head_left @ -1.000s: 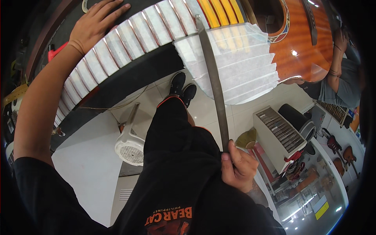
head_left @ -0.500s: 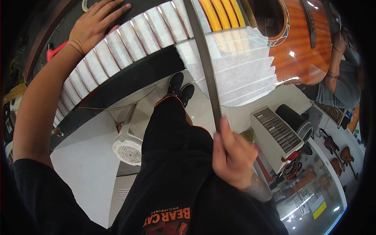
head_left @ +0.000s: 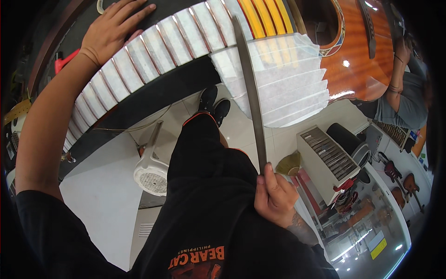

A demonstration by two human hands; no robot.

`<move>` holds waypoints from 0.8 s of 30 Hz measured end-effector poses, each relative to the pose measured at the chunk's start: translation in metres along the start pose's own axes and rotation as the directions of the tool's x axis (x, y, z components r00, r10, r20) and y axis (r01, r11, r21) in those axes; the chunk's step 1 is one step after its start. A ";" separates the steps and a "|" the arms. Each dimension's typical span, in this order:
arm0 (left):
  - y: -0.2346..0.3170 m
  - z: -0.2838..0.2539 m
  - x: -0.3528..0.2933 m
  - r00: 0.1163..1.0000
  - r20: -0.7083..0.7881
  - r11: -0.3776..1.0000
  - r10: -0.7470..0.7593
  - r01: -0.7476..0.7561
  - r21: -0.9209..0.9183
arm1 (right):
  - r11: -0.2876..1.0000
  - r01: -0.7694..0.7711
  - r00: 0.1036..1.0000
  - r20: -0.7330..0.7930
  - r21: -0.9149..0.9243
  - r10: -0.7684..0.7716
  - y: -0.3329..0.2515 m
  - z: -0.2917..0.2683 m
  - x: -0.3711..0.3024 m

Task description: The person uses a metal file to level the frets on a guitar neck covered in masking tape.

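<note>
An acoustic guitar lies across the bench, its glossy orange-brown body [head_left: 357, 69] to the right. White masking tape [head_left: 147, 59] covers the fretboard between bare metal frets, with yellow strips [head_left: 265, 18] near the sound hole. More tape [head_left: 290, 86] shields the nearby part of the body. My right hand [head_left: 277, 199] grips one end of a long flat metal file [head_left: 253, 100]. The file's far end lies over the taped fretboard, just left of the yellow strips. Beyond the neck, my left hand [head_left: 111, 33] lies with fingers stretched out on the dark surface, close to the fretboard edge.
A red-handled tool [head_left: 66, 60] lies by my left forearm. Below the bench are a white stool [head_left: 151, 176], a broom head [head_left: 289, 164] and a box of slim packets [head_left: 327, 158]. A glass display case [head_left: 367, 232] stands at right; another person [head_left: 404, 100] is behind the guitar body.
My right hand has drawn back toward me with the file, and the file's far end now shows over the fretboard. The guitar has shifted slightly right. My left hand stays in place.
</note>
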State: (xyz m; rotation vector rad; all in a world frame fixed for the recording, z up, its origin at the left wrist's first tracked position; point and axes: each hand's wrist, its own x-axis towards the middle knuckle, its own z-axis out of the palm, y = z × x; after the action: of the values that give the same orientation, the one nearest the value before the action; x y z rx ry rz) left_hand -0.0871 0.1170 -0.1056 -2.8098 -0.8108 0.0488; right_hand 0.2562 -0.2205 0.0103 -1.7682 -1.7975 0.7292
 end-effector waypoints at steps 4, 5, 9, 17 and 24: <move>-0.003 0.003 -0.001 1.000 -0.024 1.000 0.007 -0.007 -0.005 | 0.998 0.057 0.997 -0.047 -0.020 -0.058 -0.015 0.006 0.075; -0.004 0.005 -0.004 1.000 -0.023 1.000 0.007 -0.007 -0.011 | 0.999 0.031 1.000 -0.005 0.013 -0.031 -0.021 0.006 0.102; -0.004 0.002 -0.006 0.999 0.034 1.000 -0.014 0.015 -0.021 | 0.997 0.054 0.998 -0.043 0.063 -0.051 -0.021 0.008 0.104; -0.001 0.002 -0.001 1.000 -0.027 1.000 0.013 -0.013 -0.004 | 0.999 0.033 0.999 -0.036 0.025 -0.032 0.000 0.002 0.020; -0.003 0.003 -0.004 1.000 0.005 1.000 -0.005 0.005 -0.019 | 0.996 0.045 0.999 -0.003 0.075 -0.045 -0.021 -0.001 0.112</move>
State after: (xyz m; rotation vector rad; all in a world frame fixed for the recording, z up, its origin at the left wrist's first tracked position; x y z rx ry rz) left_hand -0.0925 0.1175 -0.1082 -2.8265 -0.8233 0.0472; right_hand 0.2394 -0.1082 0.0246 -1.6746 -1.7797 0.7672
